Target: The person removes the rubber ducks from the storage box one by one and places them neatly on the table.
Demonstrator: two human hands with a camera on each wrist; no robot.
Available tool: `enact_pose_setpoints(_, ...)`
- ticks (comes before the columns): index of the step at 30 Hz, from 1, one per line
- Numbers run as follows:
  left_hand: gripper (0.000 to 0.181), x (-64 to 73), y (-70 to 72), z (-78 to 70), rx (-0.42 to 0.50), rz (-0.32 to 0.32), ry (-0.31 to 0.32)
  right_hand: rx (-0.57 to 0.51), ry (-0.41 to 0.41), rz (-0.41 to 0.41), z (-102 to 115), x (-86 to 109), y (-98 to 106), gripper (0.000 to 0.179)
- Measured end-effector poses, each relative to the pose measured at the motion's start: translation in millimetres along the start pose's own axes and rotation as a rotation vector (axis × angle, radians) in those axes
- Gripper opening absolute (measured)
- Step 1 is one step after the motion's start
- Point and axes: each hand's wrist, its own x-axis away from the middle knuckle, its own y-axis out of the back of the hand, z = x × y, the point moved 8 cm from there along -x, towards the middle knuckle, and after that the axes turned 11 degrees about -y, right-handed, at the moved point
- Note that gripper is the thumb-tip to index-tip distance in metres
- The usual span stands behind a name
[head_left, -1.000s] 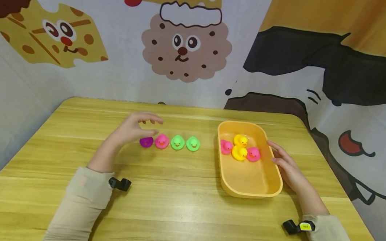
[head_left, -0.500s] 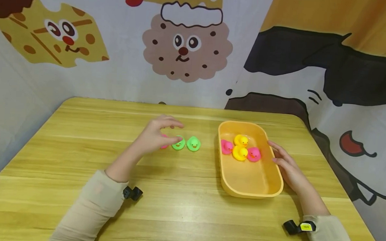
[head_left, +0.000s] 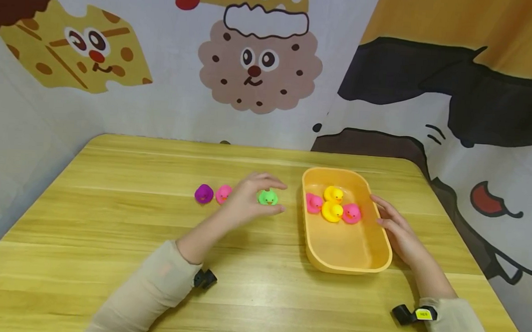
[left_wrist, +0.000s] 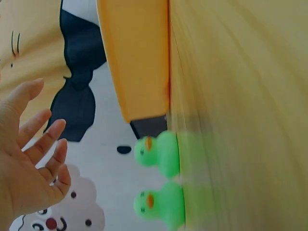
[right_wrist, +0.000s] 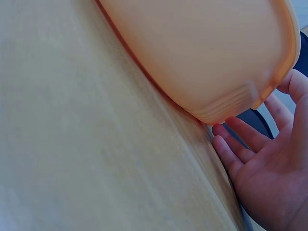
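Note:
My left hand [head_left: 246, 200] hovers over a row of small rubber ducks, thumb and fingers spread apart with nothing between them. Past its fingertips shows a green duck [head_left: 268, 197]; a second green duck [left_wrist: 166, 204], covered by the hand in the head view, appears in the left wrist view. Left of the hand sit a purple duck [head_left: 204, 194] and a partly covered pink duck [head_left: 223, 194]. My right hand [head_left: 400, 233] touches the right side of an orange plastic tray [head_left: 342, 268], its fingers [right_wrist: 243, 134] relaxed along the outer wall.
Inside the tray, two yellow ducks [head_left: 332, 211] and two pink ducks [head_left: 351, 213] cluster toward the far end. All of it stands on a wooden table [head_left: 259, 296]. A cartoon-printed cloth [head_left: 160, 110] hangs behind the far edge.
My left hand has passed rightward along the row, from above the purple duck to the green ones, without taking any. The right hand and tray have stayed in place.

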Motion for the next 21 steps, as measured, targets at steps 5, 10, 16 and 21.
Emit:
enact_pose_setpoints(5, 0.044, -8.8, -18.1, -1.6, 0.003, 0.028, 0.026, 0.003, -0.005, -0.004, 0.5, 0.7, -0.1, 0.052)
enact_pose_setpoints(10, 0.047, -17.4, -34.0, -0.1, -0.003, 0.054, 0.051, 0.006, -0.006, -0.003, 0.5, 0.5, -0.1, 0.052)
enact_pose_setpoints(16, 0.051, -27.4, -49.1, 1.7, 0.001, 0.068, 0.068, -0.005, 0.001, 0.007, -0.3, 0.2, -0.1, 0.052)
enact_pose_setpoints(21, 0.051, -33.8, -60.9, 3.0, 0.033, 0.072, 0.114, -0.003, -0.005, 0.005, -0.4, 0.0, 0.1, 0.052)
